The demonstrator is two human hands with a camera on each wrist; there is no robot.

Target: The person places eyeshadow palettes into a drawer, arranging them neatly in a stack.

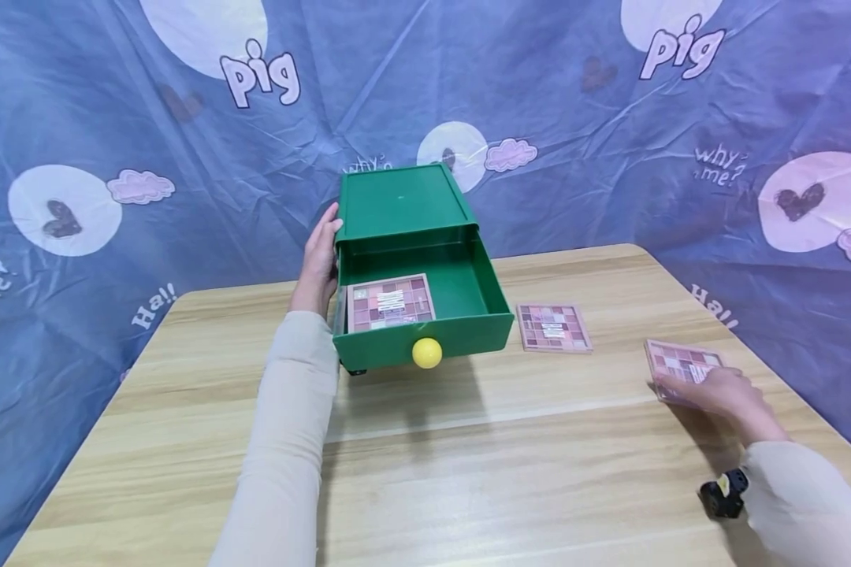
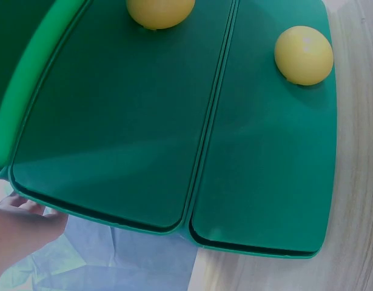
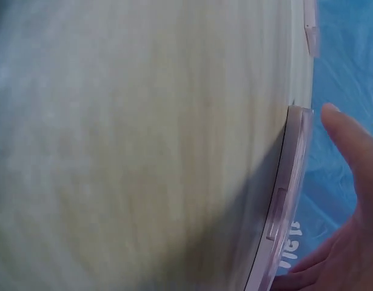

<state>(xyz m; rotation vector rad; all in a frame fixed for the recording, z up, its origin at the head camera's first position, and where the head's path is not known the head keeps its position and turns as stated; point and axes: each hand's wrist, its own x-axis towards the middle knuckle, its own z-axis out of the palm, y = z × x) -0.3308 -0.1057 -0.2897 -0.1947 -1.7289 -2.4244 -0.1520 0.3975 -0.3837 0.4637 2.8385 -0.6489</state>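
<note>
A green drawer cabinet [image 1: 404, 201] stands on the table with its top drawer [image 1: 461, 272] pulled out. Inside that drawer, at the left, lies a pink eyeshadow palette [image 1: 392, 303]. My left hand [image 1: 317, 260] rests along the cabinet's left side, fingers extended; the left wrist view shows it at the lower left beside the drawer fronts [image 2: 113, 133]. At the table's right, my right hand [image 1: 733, 398] reaches over another palette [image 1: 681, 358] lying flat. In the right wrist view the thumb [image 3: 344, 130] is spread, just off that palette's edge [image 3: 289, 163].
One more palette [image 1: 555, 328] lies between the cabinet and my right hand. A yellow knob [image 1: 427, 353] juts from the pulled-out drawer; two more are on the lower fronts. Behind the wooden table [image 1: 468, 488] hangs a blue printed cloth [image 1: 553, 94].
</note>
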